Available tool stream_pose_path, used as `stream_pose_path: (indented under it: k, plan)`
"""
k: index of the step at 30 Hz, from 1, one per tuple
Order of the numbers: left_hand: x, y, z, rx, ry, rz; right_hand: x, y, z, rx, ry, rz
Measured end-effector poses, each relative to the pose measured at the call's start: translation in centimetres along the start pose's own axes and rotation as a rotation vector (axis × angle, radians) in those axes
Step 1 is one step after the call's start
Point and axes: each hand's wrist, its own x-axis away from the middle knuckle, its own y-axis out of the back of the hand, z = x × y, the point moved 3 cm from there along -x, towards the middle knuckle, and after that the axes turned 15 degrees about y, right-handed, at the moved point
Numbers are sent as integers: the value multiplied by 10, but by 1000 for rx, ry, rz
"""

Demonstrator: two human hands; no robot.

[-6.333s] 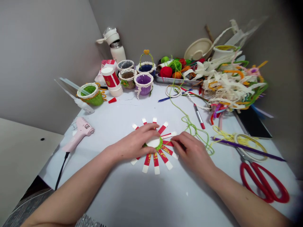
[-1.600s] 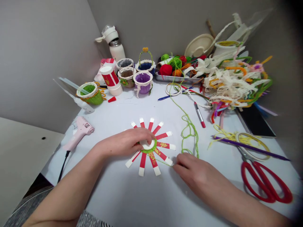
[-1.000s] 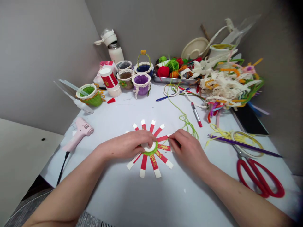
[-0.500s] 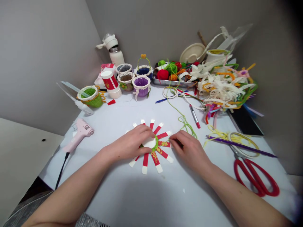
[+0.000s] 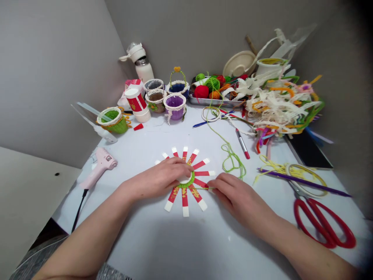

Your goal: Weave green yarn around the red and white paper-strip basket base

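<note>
A paper cup cut into red-and-white strips (image 5: 184, 200) lies splayed flat like a sun on the table. Green yarn (image 5: 190, 180) is wound round its white base between the strips. My left hand (image 5: 164, 174) presses over the base, thumb and fingers closed on it and covering the left strips. To the right, my right hand (image 5: 229, 188) pinches the green yarn close to the strip ends, and a short length runs straight from the base to the fingertips. Loose green yarn (image 5: 233, 161) trails behind that hand to a green ball (image 5: 212, 83) in the tray.
Red-handled scissors (image 5: 325, 223), a purple pencil-like stick (image 5: 303, 182) and a tape roll (image 5: 322, 181) lie at right. At left are a pink glue gun (image 5: 100, 165) and a green pot (image 5: 115, 122). Small decorated pots (image 5: 175, 107), a yarn tray (image 5: 217, 102) and tangled trimmings (image 5: 276, 107) stand behind.
The splayed cup has turned clockwise, bringing its gold-printed strips from the right to the front. My right hand has shifted slightly towards me with the yarn.
</note>
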Motion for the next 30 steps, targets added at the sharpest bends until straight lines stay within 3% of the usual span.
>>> stream_pose_path:
  k: [8, 16, 23, 30]
  plan:
    - [0, -4, 3, 100, -26, 12, 4, 4, 17, 17, 145, 108]
    - [0, -5, 7, 103, -29, 21, 13, 3, 26, 51, 178, 257]
    - [-1, -5, 7, 99, -40, 19, 16, 8, 28, 247, 229, 229]
    - [-1, -6, 8, 111, -49, 18, 14, 12, 22, 272, 186, 204]
